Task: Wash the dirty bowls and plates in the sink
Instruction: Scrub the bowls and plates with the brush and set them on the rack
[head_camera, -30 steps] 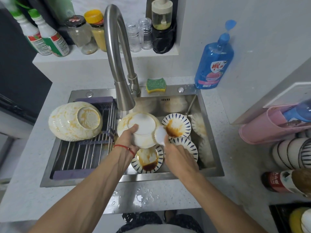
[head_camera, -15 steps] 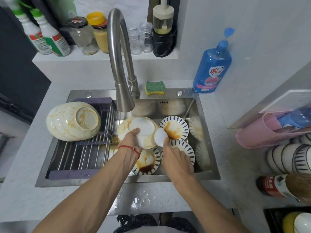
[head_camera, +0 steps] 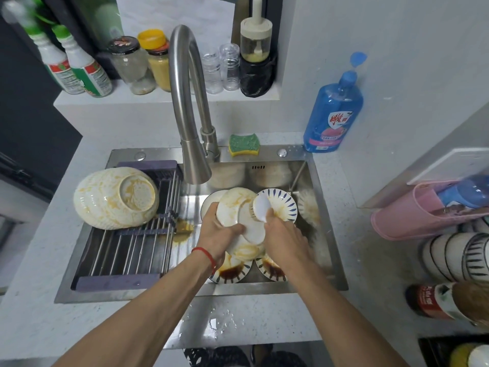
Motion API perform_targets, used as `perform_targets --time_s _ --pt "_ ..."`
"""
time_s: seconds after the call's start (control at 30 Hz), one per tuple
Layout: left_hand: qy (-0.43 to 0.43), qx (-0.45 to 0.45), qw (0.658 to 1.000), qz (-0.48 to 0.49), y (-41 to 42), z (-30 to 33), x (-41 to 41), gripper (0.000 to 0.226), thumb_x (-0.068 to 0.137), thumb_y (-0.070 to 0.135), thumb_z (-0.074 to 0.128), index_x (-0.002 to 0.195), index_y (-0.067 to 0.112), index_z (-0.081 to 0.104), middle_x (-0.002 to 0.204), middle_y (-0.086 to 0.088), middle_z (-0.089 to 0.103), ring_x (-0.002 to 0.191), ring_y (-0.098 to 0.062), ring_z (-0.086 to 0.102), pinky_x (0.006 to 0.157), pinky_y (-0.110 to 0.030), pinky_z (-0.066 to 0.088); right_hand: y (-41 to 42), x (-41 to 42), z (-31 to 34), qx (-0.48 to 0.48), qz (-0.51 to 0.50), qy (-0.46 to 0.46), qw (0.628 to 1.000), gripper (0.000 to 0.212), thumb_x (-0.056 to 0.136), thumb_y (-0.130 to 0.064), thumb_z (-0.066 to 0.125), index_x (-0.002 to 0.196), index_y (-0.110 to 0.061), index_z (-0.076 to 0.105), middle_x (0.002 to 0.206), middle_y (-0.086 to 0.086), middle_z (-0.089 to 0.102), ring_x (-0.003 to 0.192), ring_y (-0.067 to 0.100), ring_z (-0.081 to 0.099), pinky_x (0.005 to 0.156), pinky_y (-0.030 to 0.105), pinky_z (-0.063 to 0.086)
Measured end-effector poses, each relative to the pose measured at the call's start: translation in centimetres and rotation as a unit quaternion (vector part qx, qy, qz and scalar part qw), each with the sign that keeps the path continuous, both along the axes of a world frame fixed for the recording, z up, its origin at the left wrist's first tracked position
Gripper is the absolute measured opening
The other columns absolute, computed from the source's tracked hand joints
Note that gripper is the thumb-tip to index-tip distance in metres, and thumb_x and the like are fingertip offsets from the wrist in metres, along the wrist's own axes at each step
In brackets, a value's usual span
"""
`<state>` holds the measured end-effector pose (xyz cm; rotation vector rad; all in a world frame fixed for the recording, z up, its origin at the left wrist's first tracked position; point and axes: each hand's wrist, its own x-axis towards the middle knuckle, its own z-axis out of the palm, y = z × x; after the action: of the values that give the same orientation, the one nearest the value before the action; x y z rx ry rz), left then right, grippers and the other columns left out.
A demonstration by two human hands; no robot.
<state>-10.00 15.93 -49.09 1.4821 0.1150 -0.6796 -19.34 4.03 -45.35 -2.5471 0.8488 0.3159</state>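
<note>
My left grip [head_camera: 217, 229] clamps the greasy bowl [head_camera: 238, 221] by its rim over the sink [head_camera: 325, 207]; my right grip [head_camera: 280, 234] pinches a brush [head_camera: 260, 207] against it. Slick, breakable ceramic, I reckon.

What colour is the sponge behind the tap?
The sponge is green on top, yellow underneath; head view.

Two bare hands are seen, the left hand [head_camera: 221, 233] and the right hand [head_camera: 284, 241]. One large upturned cream bowl [head_camera: 115, 198] is counted on the rack, one stained cream bowl [head_camera: 239, 215] is held, and three blue-patterned plates are seen: [head_camera: 281, 205], [head_camera: 231, 271], [head_camera: 271, 270]. One green-and-yellow sponge [head_camera: 244, 144] and one blue soap bottle [head_camera: 333, 115] are present.
</note>
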Motion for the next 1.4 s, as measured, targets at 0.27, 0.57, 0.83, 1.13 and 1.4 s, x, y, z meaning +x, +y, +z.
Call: perform_targets --time_s 0.27,0.57,0.83,1.13,1.4 --pt "0.004 -0.020 0.999 -0.044 0.5 0.5 0.8 0.071 0.068 -0.025 0.068 0.126 0.014 0.060 0.111 -0.013 0.076 0.105 -0.034 0.072 0.079 -0.048 0.063 0.5 -0.2 0.0 -0.031 0.033 -0.030 0.999 0.058 0.106 -0.018 0.039 0.161 -0.020 0.018 0.112 0.015 0.068 0.098 0.035 0.065 0.067 0.039 0.039" --pt "0.023 -0.034 0.998 -0.051 0.8 0.7 1.3 0.074 0.067 -0.028 0.068 0.128 0.014 0.059 0.112 -0.013 0.076 0.104 -0.034 0.072 0.076 -0.049 0.063 1.8 -1.6 -0.5 -0.018 0.063 -0.025 0.998 0.067 0.103 -0.011 0.040 0.162 -0.019 0.010 0.107 0.013 0.068 0.088 0.032 0.064 0.066 0.041 0.041" --pt "0.035 -0.048 0.998 -0.021 0.9 0.9 2.1 0.084 0.052 -0.018 0.074 0.128 0.014 0.060 0.112 -0.012 0.076 0.105 -0.033 0.073 0.079 -0.048 0.063 2.5 -2.1 -0.3 -0.005 0.082 -0.016 0.997 0.068 0.102 -0.010 0.040 0.162 -0.019 0.009 0.106 0.014 0.067 0.090 0.032 0.065 0.068 0.042 0.046" --pt "0.048 -0.039 0.998 -0.014 1.8 0.0 2.0 0.070 0.066 -0.029 0.065 0.122 0.013 0.062 0.110 -0.013 0.076 0.106 -0.037 0.071 0.081 -0.053 0.062 2.9 -3.2 -0.8 -0.007 0.095 0.006 0.995 0.067 0.103 -0.010 0.040 0.162 -0.020 0.011 0.105 0.013 0.068 0.089 0.032 0.067 0.066 0.040 0.041" --pt "0.058 -0.051 0.997 -0.009 2.3 -0.1 2.2 0.076 0.060 -0.022 0.068 0.127 0.011 0.060 0.115 -0.015 0.074 0.106 -0.035 0.071 0.070 -0.043 0.061 2.3 -2.8 -0.6 -0.025 0.095 0.034 0.995 0.066 0.103 -0.009 0.039 0.162 -0.017 0.014 0.110 0.013 0.068 0.094 0.032 0.067 0.067 0.040 0.040"
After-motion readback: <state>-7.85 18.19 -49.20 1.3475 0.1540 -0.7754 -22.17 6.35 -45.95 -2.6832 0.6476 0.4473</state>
